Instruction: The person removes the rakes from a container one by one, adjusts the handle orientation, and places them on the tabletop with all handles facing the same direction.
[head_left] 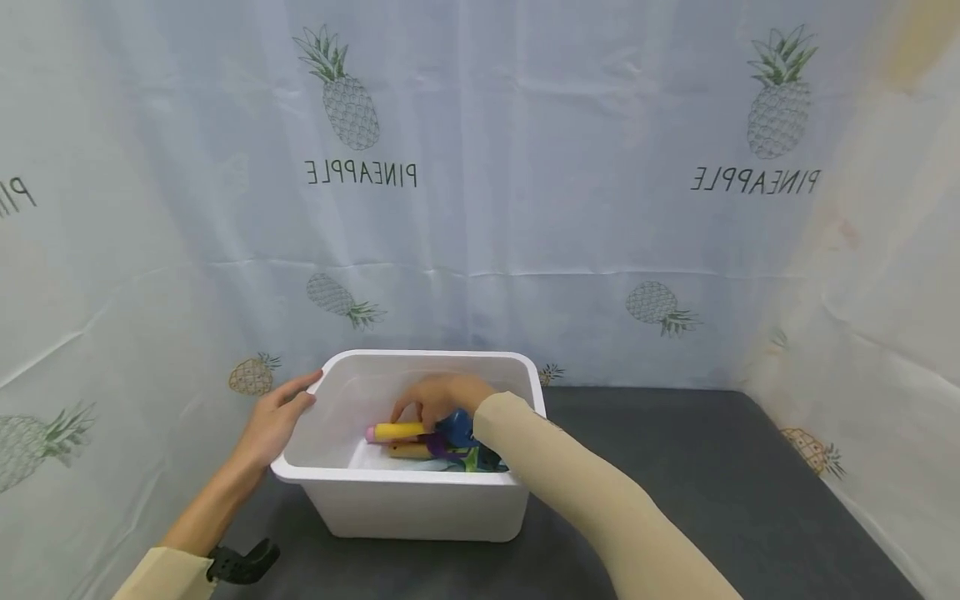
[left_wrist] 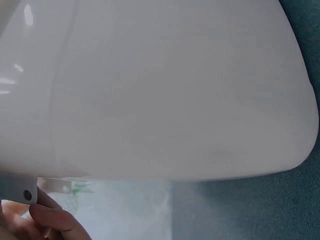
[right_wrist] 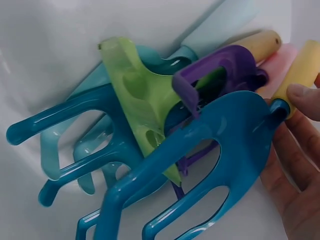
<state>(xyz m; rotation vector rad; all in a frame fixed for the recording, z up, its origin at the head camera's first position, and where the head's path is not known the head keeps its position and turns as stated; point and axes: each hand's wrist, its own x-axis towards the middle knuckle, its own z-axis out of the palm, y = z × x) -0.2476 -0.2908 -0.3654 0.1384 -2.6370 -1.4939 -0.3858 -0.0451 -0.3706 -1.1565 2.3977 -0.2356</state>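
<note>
My right hand (head_left: 438, 398) reaches into a white plastic tub (head_left: 427, 510) and grips the yellow handle (head_left: 399, 431) of a blue hand rake (right_wrist: 245, 137). In the right wrist view the thumb presses on that handle, with the other fingers below it. Under this rake lie a second blue hand rake (right_wrist: 120, 132), a green toy garden tool (right_wrist: 137, 85), a purple hand rake (right_wrist: 240, 62) and light teal tools (right_wrist: 215, 32), all overlapping. My left hand (head_left: 276, 423) holds the tub's left rim between thumb and fingers; the left wrist view shows the fingers at the rim.
The tub stands on a dark tabletop (head_left: 675, 475), which stretches to the right. A pale curtain printed with pineapples (head_left: 510, 217) hangs close behind the tub and along both sides. A black strap (head_left: 242, 564) is round my left wrist.
</note>
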